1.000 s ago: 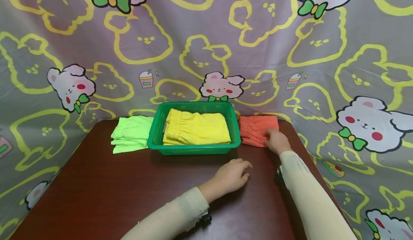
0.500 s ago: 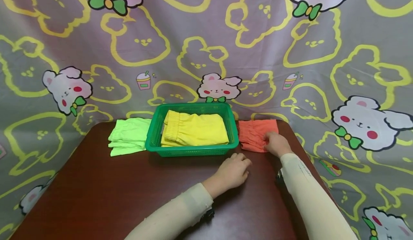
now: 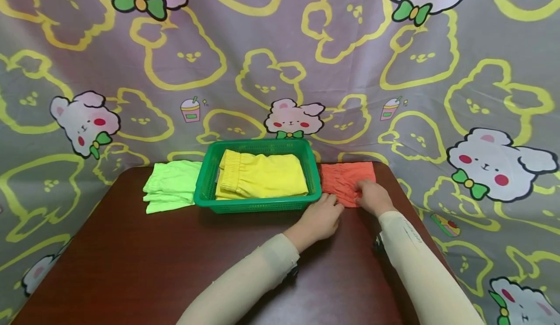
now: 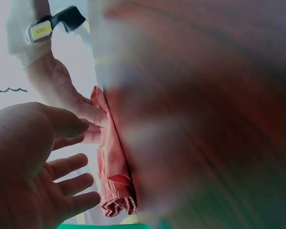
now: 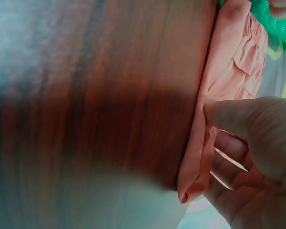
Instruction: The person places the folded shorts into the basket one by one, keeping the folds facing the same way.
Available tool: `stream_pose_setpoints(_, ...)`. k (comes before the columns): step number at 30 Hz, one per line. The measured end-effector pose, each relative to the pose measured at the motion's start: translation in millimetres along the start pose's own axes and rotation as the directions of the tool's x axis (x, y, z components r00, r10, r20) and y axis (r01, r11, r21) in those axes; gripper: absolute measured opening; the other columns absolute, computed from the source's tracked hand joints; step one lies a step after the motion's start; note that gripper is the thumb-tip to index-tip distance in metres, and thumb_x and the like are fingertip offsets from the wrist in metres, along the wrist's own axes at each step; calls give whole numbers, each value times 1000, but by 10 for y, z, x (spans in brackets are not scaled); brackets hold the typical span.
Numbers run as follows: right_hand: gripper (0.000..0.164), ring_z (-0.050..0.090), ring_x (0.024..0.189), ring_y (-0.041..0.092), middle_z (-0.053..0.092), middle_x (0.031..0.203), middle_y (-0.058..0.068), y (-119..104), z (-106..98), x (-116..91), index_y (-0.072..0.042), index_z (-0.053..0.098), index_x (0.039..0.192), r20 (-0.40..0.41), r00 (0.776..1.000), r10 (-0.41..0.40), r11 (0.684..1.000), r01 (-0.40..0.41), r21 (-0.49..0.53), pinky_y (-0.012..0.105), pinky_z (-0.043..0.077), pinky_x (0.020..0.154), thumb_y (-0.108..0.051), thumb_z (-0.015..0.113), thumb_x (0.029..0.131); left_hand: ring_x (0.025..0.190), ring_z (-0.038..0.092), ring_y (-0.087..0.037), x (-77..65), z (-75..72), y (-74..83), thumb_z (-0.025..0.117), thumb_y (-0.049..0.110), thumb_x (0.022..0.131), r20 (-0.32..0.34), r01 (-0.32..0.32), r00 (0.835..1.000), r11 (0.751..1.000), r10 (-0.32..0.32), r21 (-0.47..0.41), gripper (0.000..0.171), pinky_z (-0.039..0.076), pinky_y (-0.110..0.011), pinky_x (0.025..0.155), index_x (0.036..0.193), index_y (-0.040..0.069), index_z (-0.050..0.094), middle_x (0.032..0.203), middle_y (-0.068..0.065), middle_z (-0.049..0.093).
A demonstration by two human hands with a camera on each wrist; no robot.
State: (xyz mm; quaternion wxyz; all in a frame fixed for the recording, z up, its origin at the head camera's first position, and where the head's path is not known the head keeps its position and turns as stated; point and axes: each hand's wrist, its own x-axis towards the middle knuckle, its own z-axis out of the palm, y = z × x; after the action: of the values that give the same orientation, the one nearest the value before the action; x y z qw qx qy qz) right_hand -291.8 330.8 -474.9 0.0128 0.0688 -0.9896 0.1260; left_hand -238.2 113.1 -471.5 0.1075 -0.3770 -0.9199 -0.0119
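Note:
Folded orange shorts (image 3: pixel 339 181) with a gathered waistband lie on the table, right of a green basket (image 3: pixel 258 202). My right hand (image 3: pixel 374 197) pinches their near right part; in the right wrist view its thumb (image 5: pixel 226 114) presses the front edge while the fingers lie over the top. My left hand (image 3: pixel 318 219) is at the near left corner of the shorts, by the basket's corner. Its fingers (image 4: pixel 76 183) are spread and relaxed in the left wrist view, apart from the cloth. Folded yellow shorts (image 3: pixel 269 174) fill the basket.
A folded lime-green garment (image 3: pixel 172 184) lies left of the basket, against its side. The dark wooden table (image 3: pixel 153 266) ends just behind these things. A patterned curtain (image 3: pixel 245 33) hangs close behind and on both sides.
My left hand has moved forward and slightly right, up to the near left corner of the orange shorts. The right hand stays at their right part. The head view has shifted slightly.

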Motion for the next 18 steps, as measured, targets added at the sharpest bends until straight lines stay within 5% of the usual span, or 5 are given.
stream_pose_setpoints(8, 25, 65, 96, 36, 67, 106, 15, -34, 17, -94, -4, 68, 109, -13, 1000, -2, 1000, 2, -9, 55, 52, 88, -13, 75, 87, 129, 46, -26, 193, 2, -22, 63, 27, 98, 35, 10, 999, 998, -12, 58, 33, 39, -36, 113, 128, 14, 64, 135, -5, 56)
stream_pose_setpoints(18, 27, 66, 99, 35, 69, 108, 13, -23, 18, -253, -5, 71, 110, -27, 999, 17, 1000, -17, 17, 54, 52, 91, -15, 78, 86, 134, 38, -29, 398, 106, -1, 63, 31, 97, 74, 38, 996, 986, -51, 165, 43, 32, -50, 118, 137, 15, 53, 140, -6, 48)
